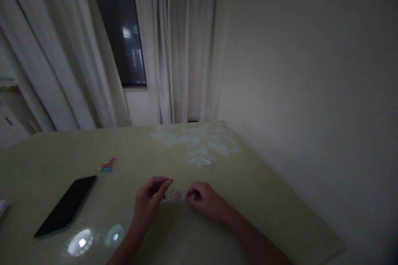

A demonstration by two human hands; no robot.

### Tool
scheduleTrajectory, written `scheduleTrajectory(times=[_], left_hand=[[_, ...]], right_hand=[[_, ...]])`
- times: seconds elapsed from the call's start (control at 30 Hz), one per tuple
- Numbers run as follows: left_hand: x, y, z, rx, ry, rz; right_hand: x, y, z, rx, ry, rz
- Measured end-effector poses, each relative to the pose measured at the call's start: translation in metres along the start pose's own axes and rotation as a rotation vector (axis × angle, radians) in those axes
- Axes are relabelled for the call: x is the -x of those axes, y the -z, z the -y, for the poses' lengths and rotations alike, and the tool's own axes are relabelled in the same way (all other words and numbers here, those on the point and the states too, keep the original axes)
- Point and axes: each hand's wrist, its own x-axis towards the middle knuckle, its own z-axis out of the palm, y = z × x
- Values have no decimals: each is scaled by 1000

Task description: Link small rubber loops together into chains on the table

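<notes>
My left hand (149, 201) is raised over the table near its front middle, thumb and fingertips pinched on a small yellowish object (168, 183) too small to name. Just to the right, my right hand (205, 198) has its fingers curled together, thumb against index finger; anything between them is too small to make out. Between the hands, small pale, pinkish round pieces (177, 194) lie on the table. The hands are a short distance apart and do not touch.
A black tablet or phone (66, 207) lies at the left on the pale table (130, 149). Beyond it is a small pile of multicoloured pieces (107, 165). Small white pieces (205, 162) lie behind my right hand. A wall (311, 91) borders the table's right side.
</notes>
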Motion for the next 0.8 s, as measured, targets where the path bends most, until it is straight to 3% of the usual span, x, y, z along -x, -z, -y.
scheduleTrajectory(times=[0.1, 0.3, 0.5, 0.57, 0.73, 0.8], left_hand=[[0, 1, 5, -13, -7, 19], [1, 2, 10, -17, -26, 55], [1, 0, 8, -8, 7, 68], [1, 0, 8, -11, 3, 70], [3, 0, 10, -41, -12, 83], [3, 0, 12, -49, -27, 86]], right_hand=[[-3, 4, -3, -52, -74, -99], [-5, 6, -6, -222, -127, -12], [-6, 8, -11, 76, -74, -175], [-5, 12, -11, 133, -31, -136], [2, 20, -5, 176, 22, 144], [4, 21, -1, 251, 6, 177]])
